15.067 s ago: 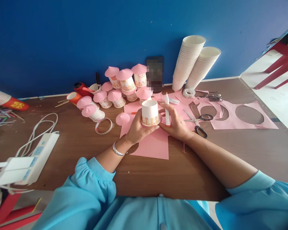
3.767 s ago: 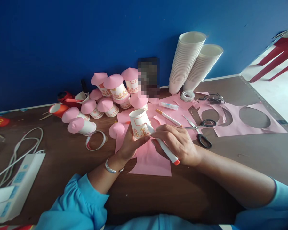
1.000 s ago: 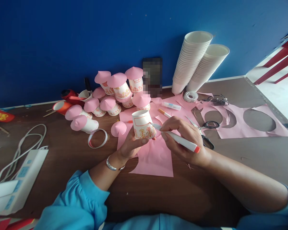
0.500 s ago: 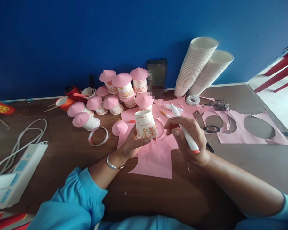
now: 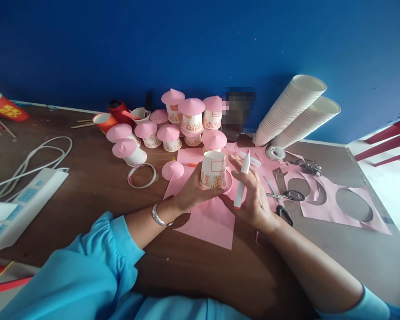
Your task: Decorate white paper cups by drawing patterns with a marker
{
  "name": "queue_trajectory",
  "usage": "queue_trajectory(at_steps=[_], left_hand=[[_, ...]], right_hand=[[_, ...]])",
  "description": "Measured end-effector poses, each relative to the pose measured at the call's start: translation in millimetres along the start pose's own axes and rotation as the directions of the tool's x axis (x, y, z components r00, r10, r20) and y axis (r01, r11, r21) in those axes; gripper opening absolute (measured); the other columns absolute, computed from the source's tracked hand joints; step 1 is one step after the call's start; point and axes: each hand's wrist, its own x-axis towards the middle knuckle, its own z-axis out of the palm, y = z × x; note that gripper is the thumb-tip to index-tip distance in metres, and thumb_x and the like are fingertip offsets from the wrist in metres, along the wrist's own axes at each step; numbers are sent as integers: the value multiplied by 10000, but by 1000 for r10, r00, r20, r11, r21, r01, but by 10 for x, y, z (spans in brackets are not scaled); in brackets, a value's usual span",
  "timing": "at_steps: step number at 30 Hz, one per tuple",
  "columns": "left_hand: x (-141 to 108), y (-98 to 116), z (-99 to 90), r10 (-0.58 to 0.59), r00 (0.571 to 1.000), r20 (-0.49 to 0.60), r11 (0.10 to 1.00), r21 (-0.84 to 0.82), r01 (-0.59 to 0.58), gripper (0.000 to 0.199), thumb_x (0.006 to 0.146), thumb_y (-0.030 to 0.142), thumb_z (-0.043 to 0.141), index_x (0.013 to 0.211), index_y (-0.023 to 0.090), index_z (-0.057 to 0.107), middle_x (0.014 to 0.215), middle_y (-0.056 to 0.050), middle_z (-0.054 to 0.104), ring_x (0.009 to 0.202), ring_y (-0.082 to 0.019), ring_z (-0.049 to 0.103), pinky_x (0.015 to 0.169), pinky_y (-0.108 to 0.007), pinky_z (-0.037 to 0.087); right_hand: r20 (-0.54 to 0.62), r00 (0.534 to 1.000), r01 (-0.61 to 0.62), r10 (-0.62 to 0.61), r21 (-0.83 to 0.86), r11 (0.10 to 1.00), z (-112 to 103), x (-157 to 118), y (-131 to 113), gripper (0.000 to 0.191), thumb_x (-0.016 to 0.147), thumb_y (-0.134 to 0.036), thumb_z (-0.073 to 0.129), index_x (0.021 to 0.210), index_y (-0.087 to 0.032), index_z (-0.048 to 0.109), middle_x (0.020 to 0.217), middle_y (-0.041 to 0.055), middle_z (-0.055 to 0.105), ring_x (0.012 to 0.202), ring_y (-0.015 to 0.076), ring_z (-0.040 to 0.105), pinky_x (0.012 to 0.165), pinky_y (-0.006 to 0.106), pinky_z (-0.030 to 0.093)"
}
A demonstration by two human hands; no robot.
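Note:
Upside down in my left hand [image 5: 195, 193] is a white paper cup [image 5: 213, 170], drawn with orange flowers along its lower part and a red rectangle above them. My right hand [image 5: 253, 200] holds a white marker [image 5: 242, 180] with its orange-red tip pointing up, and its fingers are close beside the cup. Whether the right fingers touch the cup is hard to tell. Pink paper [image 5: 216, 226] lies beneath both hands. A small pink cone [image 5: 173, 170] rests left of the cup.
Several decorated cups with pink cone roofs [image 5: 191, 106] stand behind. Tall stacks of white cups [image 5: 291, 109] lean at the wall. Scissors [image 5: 283, 198], a tape roll [image 5: 275, 153] and cut pink paper [image 5: 340, 200] lie right. A power strip [image 5: 30, 204] is left, a tape ring [image 5: 142, 176] nearer.
The camera view has shifted. The cup has turned, so its rectangle now faces more to the right. My right hand has come nearer the cup, with the marker more upright. The scissors now show.

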Motion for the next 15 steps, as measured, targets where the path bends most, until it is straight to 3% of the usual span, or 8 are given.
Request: queue_trajectory(at_steps=[8, 11, 15], left_hand=[[-48, -51, 40, 27, 1000, -8, 992, 121, -26, 732, 723, 283, 871, 1323, 228, 455, 1229, -104, 600, 1114, -254, 603, 931, -431, 524], [-61, -19, 42, 68, 996, 63, 993, 95, -74, 705, 769, 305, 832, 1366, 246, 461, 1298, -119, 592, 1168, -273, 598, 976, -450, 521], [-58, -6, 1, 194, 965, 175, 980, 15, -199, 587, 890, 383, 696, 1427, 268, 489, 1436, -132, 549, 1321, -308, 526, 1059, -462, 489]], right_hand=[[8, 1000, 15, -15, -17, 1000, 0, -7, 74, 699, 833, -131, 697, 1422, -274, 348, 1546, 176, 478, 1482, 367, 420, 1088, 669, 487], [1, 1000, -24, 24, 54, 998, -17, -36, 118, 642, 848, -136, 685, 1390, -273, 369, 1524, 175, 496, 1447, 334, 476, 1074, 620, 523], [-20, 986, -154, 167, 282, 947, -14, -70, 206, 592, 867, -202, 699, 1339, -304, 358, 1548, 156, 454, 1449, 300, 479, 1082, 576, 541]])
